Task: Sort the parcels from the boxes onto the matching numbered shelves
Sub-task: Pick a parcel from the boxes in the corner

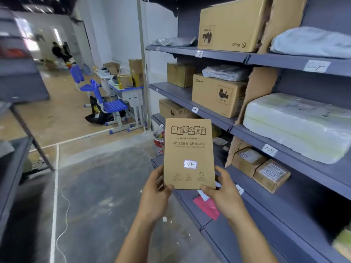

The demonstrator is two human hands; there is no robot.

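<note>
parcel (189, 154): one flat brown carton, one white handwritten sticker (190, 164) | your hands: left hand (155, 194), right hand (225, 195), each gripping a bottom corner | PICO boxes (230, 25) (216, 95): two

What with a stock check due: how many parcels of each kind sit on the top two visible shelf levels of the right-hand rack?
Cardboard boxes: 3
Plastic-wrapped soft parcels: 4
Total: 7
</note>
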